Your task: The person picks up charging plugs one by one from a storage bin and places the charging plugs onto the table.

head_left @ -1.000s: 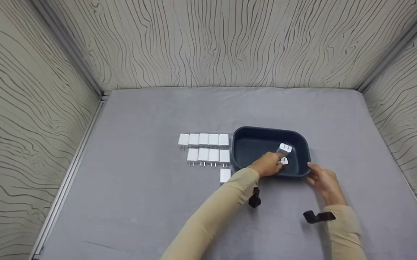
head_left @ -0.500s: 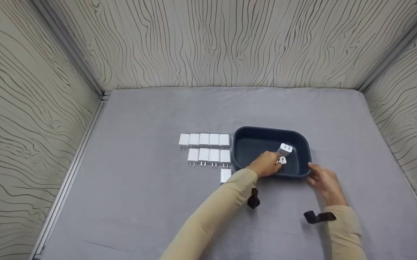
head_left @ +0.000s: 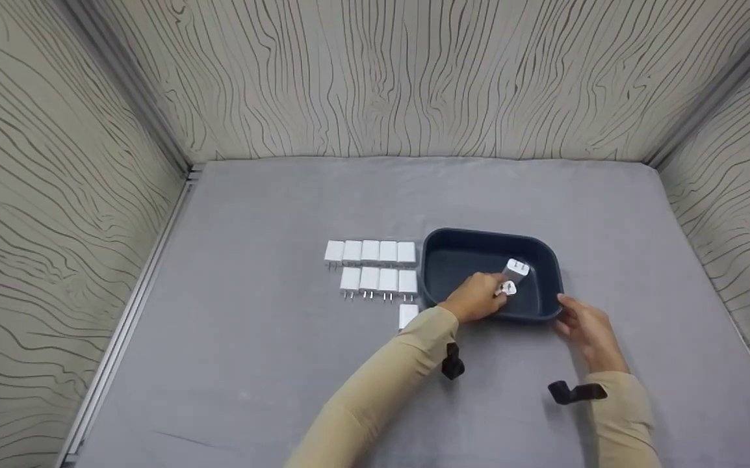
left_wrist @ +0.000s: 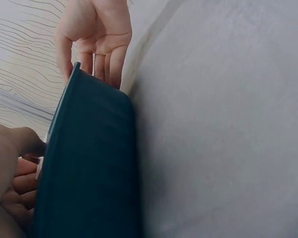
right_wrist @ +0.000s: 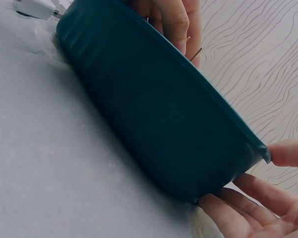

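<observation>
My left hand (head_left: 477, 297) reaches over the near rim of a dark blue-green plastic bin (head_left: 459, 263), its fingers curled round a white charger plug (head_left: 509, 288) with the prong end showing. Just beyond those fingers another white charger (head_left: 517, 268) is in the bin, prongs up. My right hand (head_left: 591, 328) grips the bin's near right corner; in the right wrist view its thumb is at the rim and its fingers (right_wrist: 248, 208) are against the outer wall and lower edge. The left wrist view shows the bin's wall hiding most of what the left hand (left_wrist: 15, 183) holds.
Left of the bin, white chargers lie side by side: a back row (head_left: 370, 251), a second row (head_left: 378, 280), and a single charger (head_left: 408, 316) nearer, partly behind the left sleeve. Grey cloth (head_left: 232, 325) covers the table. Patterned walls (head_left: 375, 78) stand on three sides.
The left hand and the charger in it have shifted slightly left within the bin. The right hand keeps its grip on the corner. The head view has shifted a little.
</observation>
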A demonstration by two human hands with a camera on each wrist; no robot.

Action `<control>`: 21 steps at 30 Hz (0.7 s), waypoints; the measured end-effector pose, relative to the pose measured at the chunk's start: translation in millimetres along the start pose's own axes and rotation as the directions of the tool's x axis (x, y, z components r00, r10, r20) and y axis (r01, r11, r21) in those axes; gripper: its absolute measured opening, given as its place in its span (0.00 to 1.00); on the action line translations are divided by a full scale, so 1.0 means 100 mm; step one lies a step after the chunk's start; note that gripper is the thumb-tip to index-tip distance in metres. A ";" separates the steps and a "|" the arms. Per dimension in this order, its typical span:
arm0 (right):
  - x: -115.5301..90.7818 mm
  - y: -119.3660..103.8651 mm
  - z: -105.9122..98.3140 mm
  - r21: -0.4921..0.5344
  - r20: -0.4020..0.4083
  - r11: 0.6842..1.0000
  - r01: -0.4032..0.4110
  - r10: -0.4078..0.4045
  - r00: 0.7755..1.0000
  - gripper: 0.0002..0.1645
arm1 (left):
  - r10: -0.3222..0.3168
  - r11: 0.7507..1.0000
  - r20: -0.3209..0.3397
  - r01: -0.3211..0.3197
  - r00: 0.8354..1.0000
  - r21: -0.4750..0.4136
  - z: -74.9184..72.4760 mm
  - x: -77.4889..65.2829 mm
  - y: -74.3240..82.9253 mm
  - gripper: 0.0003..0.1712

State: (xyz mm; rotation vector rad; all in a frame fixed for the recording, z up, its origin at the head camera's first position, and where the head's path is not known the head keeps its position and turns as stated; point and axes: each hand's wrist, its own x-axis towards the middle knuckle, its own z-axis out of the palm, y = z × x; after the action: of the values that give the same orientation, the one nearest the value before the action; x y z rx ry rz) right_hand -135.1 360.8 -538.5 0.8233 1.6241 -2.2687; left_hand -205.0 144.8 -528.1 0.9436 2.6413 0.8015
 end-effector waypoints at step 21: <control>0.00 -0.01 0.00 0.037 -0.001 0.999 -0.012 0.012 1.000 0.12 | 0.048 0.998 -0.085 -0.052 0.995 -0.043 -0.06 -0.21 -0.07 0.21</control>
State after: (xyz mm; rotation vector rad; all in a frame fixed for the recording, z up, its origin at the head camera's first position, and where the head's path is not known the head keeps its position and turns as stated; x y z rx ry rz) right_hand -135.6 361.1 -538.1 0.8406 1.5780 -2.2974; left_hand -194.3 124.3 -526.5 0.9884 2.6678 0.9283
